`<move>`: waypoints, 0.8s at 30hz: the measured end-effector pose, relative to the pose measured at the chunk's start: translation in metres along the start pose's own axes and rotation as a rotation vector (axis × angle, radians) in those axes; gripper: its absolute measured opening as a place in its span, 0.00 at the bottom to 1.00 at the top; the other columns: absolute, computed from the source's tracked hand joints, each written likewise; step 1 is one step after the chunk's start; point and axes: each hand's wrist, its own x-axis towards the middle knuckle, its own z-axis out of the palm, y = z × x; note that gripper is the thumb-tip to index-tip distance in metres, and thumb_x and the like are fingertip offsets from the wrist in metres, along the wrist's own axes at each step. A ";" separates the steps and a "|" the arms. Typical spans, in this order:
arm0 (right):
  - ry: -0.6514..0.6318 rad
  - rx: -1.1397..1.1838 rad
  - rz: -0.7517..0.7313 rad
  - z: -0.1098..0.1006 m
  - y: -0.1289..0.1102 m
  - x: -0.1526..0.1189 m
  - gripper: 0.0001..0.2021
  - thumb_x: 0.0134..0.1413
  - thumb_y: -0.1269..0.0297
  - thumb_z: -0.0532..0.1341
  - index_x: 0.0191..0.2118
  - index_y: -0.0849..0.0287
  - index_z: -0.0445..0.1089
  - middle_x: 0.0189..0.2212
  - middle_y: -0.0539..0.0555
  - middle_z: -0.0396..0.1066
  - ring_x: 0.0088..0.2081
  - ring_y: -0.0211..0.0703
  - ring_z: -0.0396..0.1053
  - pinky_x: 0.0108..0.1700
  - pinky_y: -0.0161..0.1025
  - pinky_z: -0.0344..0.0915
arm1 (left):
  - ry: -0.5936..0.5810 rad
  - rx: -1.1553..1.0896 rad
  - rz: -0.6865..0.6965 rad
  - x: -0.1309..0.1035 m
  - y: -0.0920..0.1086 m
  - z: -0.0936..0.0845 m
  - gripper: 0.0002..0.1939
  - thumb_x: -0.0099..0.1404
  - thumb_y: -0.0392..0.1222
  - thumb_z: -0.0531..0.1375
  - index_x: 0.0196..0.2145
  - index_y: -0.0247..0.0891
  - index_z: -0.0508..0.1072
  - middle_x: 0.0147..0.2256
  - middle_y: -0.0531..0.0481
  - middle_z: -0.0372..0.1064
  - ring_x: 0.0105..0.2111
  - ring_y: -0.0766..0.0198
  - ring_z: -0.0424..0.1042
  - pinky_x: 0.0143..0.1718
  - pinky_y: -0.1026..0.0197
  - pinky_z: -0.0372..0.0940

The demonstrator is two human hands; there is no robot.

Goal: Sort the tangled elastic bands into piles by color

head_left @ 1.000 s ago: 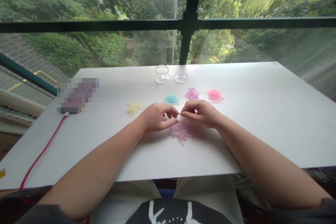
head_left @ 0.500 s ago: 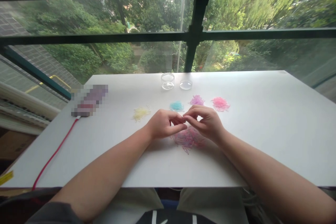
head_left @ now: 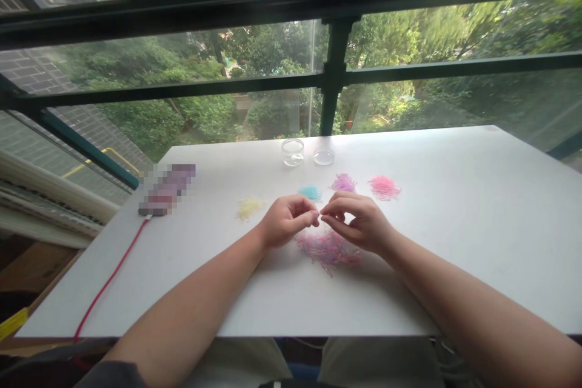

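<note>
1. head view, the hands: the left hand point(head_left: 288, 221) and the right hand point(head_left: 361, 221) are above the near middle of the white table point(head_left: 454, 273), fingertips facing each other and almost meeting.
2. head view, left fingers: they curl in toward the thumb, tips close together as in a pinch; whether a thin piece is caught between them is too small to tell.
3. head view, right fingers: index and thumb reach toward the left fingertips, tips close together, with a rounded opening behind them; i cannot tell whether they grip anything.
4. head view, under the hands: the mixed pile point(head_left: 328, 250) of thin pink and lilac pieces lies on the table just below and on the near side of the fingertips, partly hidden by the hands.
5. head view, beyond the hands: four smaller piles lie apart from one another, from left to right the yellow pile point(head_left: 249, 208), the blue pile point(head_left: 310, 193), the lilac pile point(head_left: 343, 182) and the pink pile point(head_left: 384, 188).
6. head view, far edge: a clear round container point(head_left: 293, 154) stands beside a shallow clear dish point(head_left: 324, 157).
7. head view, left side: a pixelated device point(head_left: 166, 193) lies on the table, joined to a red cable point(head_left: 113, 276) that runs to the near edge.
</note>
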 end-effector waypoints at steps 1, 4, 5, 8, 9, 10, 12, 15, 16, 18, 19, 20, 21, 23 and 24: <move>-0.005 -0.005 0.000 -0.001 0.000 0.000 0.04 0.54 0.68 0.59 0.31 0.59 0.71 0.24 0.51 0.66 0.24 0.34 0.63 0.27 0.34 0.61 | 0.001 0.001 0.004 0.000 0.000 0.000 0.11 0.59 0.44 0.62 0.29 0.31 0.70 0.25 0.48 0.70 0.27 0.68 0.68 0.31 0.65 0.64; -0.017 -0.029 0.018 -0.002 0.000 0.000 0.03 0.54 0.69 0.59 0.30 0.60 0.69 0.24 0.51 0.65 0.24 0.34 0.62 0.28 0.34 0.61 | 0.001 0.025 0.009 0.000 0.001 -0.001 0.10 0.60 0.43 0.61 0.30 0.31 0.71 0.25 0.48 0.70 0.27 0.69 0.67 0.31 0.65 0.64; -0.020 -0.038 0.028 -0.003 0.000 0.000 0.02 0.53 0.69 0.59 0.31 0.60 0.69 0.25 0.51 0.65 0.24 0.35 0.62 0.28 0.34 0.61 | 0.001 0.044 0.008 0.000 0.001 -0.001 0.10 0.60 0.43 0.61 0.30 0.31 0.71 0.25 0.48 0.70 0.27 0.69 0.67 0.30 0.65 0.64; -0.053 -0.060 0.043 -0.004 0.000 0.000 0.05 0.51 0.67 0.62 0.34 0.59 0.68 0.27 0.51 0.66 0.25 0.35 0.62 0.29 0.34 0.62 | 0.000 0.153 -0.002 -0.001 0.000 -0.001 0.10 0.61 0.44 0.60 0.31 0.32 0.72 0.26 0.48 0.71 0.26 0.68 0.67 0.30 0.65 0.64; -0.068 -0.063 0.041 -0.003 0.000 0.001 0.06 0.50 0.66 0.63 0.35 0.59 0.68 0.27 0.51 0.66 0.26 0.35 0.63 0.29 0.34 0.62 | -0.003 0.197 0.000 -0.002 -0.001 -0.001 0.11 0.62 0.44 0.59 0.31 0.32 0.72 0.26 0.47 0.71 0.26 0.68 0.67 0.29 0.65 0.63; -0.082 -0.064 0.040 -0.003 0.000 0.001 0.07 0.50 0.65 0.63 0.36 0.59 0.68 0.27 0.51 0.66 0.26 0.35 0.63 0.29 0.34 0.61 | -0.008 0.237 0.005 -0.002 -0.001 -0.001 0.11 0.62 0.44 0.59 0.30 0.32 0.73 0.26 0.47 0.71 0.26 0.68 0.68 0.29 0.66 0.63; -0.097 -0.061 0.046 -0.002 0.001 0.001 0.04 0.51 0.67 0.62 0.34 0.59 0.68 0.26 0.50 0.66 0.25 0.34 0.63 0.28 0.33 0.61 | -0.020 0.298 0.017 -0.002 -0.001 -0.001 0.12 0.63 0.45 0.58 0.31 0.31 0.74 0.27 0.46 0.72 0.26 0.68 0.68 0.29 0.66 0.63; -0.092 -0.062 0.061 -0.001 0.001 0.000 0.03 0.54 0.69 0.59 0.30 0.60 0.67 0.24 0.50 0.65 0.24 0.33 0.62 0.27 0.32 0.60 | -0.022 0.388 0.031 -0.003 0.000 -0.001 0.13 0.63 0.44 0.57 0.32 0.32 0.75 0.27 0.46 0.74 0.24 0.69 0.68 0.26 0.68 0.61; -0.090 -0.063 0.064 -0.001 0.001 0.000 0.03 0.54 0.68 0.59 0.29 0.60 0.67 0.23 0.49 0.65 0.24 0.33 0.62 0.27 0.32 0.60 | -0.018 0.428 0.042 -0.003 0.001 -0.001 0.12 0.63 0.44 0.57 0.32 0.32 0.75 0.26 0.47 0.74 0.23 0.70 0.67 0.25 0.68 0.60; -0.091 -0.060 0.068 -0.001 0.001 0.000 0.03 0.53 0.67 0.61 0.30 0.60 0.67 0.24 0.49 0.65 0.24 0.34 0.62 0.27 0.32 0.60 | -0.017 0.504 0.080 -0.003 0.003 -0.001 0.11 0.62 0.42 0.57 0.30 0.33 0.76 0.25 0.48 0.74 0.21 0.72 0.64 0.24 0.69 0.59; -0.095 -0.056 0.069 -0.002 0.001 0.000 0.03 0.52 0.67 0.61 0.31 0.60 0.67 0.24 0.49 0.65 0.24 0.34 0.63 0.27 0.32 0.60 | -0.019 0.533 0.101 -0.003 0.004 -0.001 0.10 0.62 0.41 0.57 0.29 0.33 0.76 0.25 0.49 0.74 0.21 0.72 0.64 0.24 0.70 0.58; -0.101 -0.051 0.067 -0.002 0.001 0.000 0.03 0.52 0.67 0.61 0.32 0.60 0.67 0.24 0.49 0.65 0.25 0.34 0.63 0.27 0.32 0.60 | -0.023 0.555 0.120 -0.003 0.005 -0.001 0.10 0.61 0.40 0.57 0.29 0.33 0.76 0.24 0.50 0.73 0.21 0.73 0.64 0.24 0.70 0.58; -0.109 -0.046 0.063 -0.002 0.001 0.000 0.02 0.51 0.68 0.61 0.32 0.59 0.67 0.24 0.49 0.65 0.25 0.34 0.63 0.27 0.32 0.60 | -0.026 0.571 0.135 -0.003 0.006 -0.001 0.10 0.61 0.39 0.57 0.28 0.33 0.76 0.24 0.50 0.73 0.21 0.73 0.64 0.24 0.70 0.59; -0.130 -0.037 0.051 -0.002 0.000 0.000 0.01 0.52 0.71 0.60 0.30 0.59 0.67 0.24 0.49 0.64 0.24 0.34 0.62 0.27 0.32 0.59 | -0.031 0.591 0.156 -0.002 0.007 0.000 0.09 0.61 0.38 0.57 0.28 0.33 0.76 0.24 0.51 0.73 0.22 0.73 0.64 0.25 0.70 0.59; -0.139 -0.033 0.046 -0.002 0.000 0.000 0.02 0.52 0.72 0.59 0.30 0.59 0.67 0.23 0.49 0.64 0.24 0.33 0.61 0.27 0.32 0.59 | -0.032 0.597 0.164 -0.002 0.007 0.000 0.09 0.60 0.37 0.57 0.27 0.33 0.75 0.24 0.51 0.73 0.22 0.73 0.65 0.25 0.70 0.59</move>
